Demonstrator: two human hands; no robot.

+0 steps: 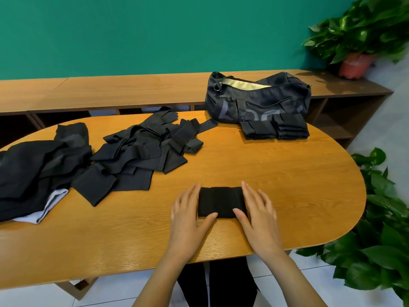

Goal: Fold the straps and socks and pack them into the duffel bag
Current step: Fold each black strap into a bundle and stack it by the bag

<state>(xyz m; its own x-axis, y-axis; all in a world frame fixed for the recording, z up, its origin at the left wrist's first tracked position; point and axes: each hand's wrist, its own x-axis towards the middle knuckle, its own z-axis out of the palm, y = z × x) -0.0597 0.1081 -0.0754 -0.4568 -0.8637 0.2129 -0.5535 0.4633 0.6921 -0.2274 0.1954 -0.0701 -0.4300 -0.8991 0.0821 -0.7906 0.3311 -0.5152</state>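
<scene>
A folded black piece point(221, 202), sock or strap I cannot tell, lies flat on the wooden table point(287, 185) in the lower centre of the frame, folded into a compact rectangle. The left hand point(190, 213) lies along its left edge and the right hand point(259, 216) along its right edge; both have straight fingers spread on the tabletop and neither grips anything, while each thumb touches the near edge of the piece. Up and to the left, in the middle of the frame, sprawls a loose heap of black straps point(143, 147), tangled and overlapping. Further left, at the frame's edge, lies a pile of dark clothing point(33, 173) with a pale lining showing at its lower corner. In the upper right of centre the dark duffel bag point(256, 98) stands at the far edge of the table, its top unzipped and a pale interior visible. Just in front of it, touching its base, sit two folded stacks point(274, 128) of black pieces side by side. Behind the table runs a low wooden shelf unit point(132, 89) against a green wall point(155, 29). A potted plant point(363, 29) stands on the shelf in the upper right corner, and a second plant point(376, 240) fills the lower right.
</scene>
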